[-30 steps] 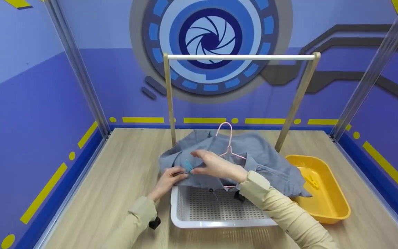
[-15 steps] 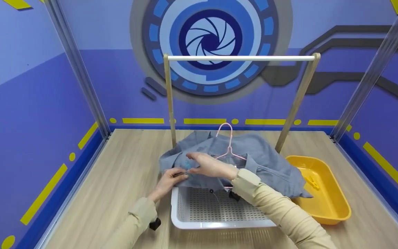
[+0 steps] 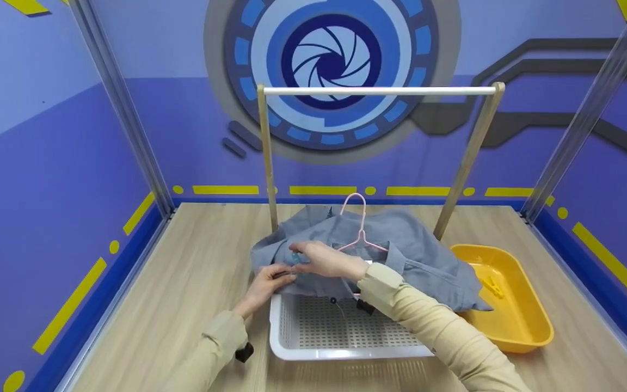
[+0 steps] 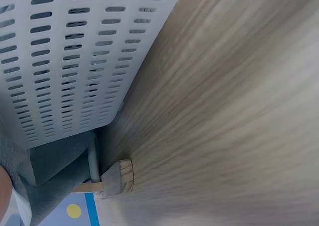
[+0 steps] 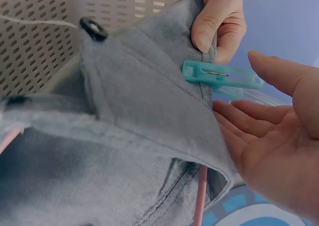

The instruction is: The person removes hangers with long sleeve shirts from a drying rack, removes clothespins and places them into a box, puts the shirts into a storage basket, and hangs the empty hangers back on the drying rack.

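A grey garment (image 3: 411, 234) is heaped over the back of a white perforated basket (image 3: 346, 355), with a pink hanger (image 3: 363, 220) inside it and its hook standing up. My left hand (image 3: 262, 286) pinches the garment's edge on the left. Right there, a teal clothespin (image 5: 197, 73) bites the fabric in the right wrist view. Around its free end, my right hand (image 3: 324, 260) spreads thumb and fingers, the thumb apart from it. A black-ringed eyelet (image 5: 93, 29) with a thin pale cord shows at a corner of the cloth.
Behind the garment stands a wooden rack (image 3: 265, 163) with a white bar (image 3: 379, 91). On the right, a yellow tray (image 3: 531, 326) holds a yellow clothespin (image 3: 491, 287), partly beneath the garment's edge. Blue patterned walls enclose the wooden table (image 3: 204, 234).
My right hand has shifted slightly left toward the clothespin and the left hand. The left hand keeps its pinch in the same place, and the garment has barely moved.
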Tool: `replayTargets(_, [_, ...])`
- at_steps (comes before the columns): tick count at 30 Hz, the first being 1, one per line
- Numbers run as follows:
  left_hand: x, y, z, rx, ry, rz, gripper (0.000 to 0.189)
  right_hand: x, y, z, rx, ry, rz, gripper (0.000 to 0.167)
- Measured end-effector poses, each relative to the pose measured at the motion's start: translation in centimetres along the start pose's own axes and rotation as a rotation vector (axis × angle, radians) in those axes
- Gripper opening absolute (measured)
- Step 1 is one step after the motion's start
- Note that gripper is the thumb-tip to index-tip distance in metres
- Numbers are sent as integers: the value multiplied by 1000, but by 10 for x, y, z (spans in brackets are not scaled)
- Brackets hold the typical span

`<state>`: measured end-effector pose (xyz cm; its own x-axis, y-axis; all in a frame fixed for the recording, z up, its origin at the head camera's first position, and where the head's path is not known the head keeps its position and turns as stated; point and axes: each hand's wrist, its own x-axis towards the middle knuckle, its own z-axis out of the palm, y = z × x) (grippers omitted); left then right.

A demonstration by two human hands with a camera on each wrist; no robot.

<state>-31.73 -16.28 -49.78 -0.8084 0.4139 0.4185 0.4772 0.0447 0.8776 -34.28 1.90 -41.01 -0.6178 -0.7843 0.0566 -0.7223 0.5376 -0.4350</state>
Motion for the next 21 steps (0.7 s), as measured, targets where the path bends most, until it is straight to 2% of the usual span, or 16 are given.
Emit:
replayTargets(10, [1, 0, 0, 31, 22, 17, 14, 4, 0, 2, 14, 46, 2, 32])
replayTargets(16, [0, 2, 0, 42, 24, -5, 15, 5, 1, 3, 68, 64, 25, 27])
replayTargets(21, [-1, 3, 0, 32, 10, -27, 16, 6, 1, 5, 110, 77, 11, 21])
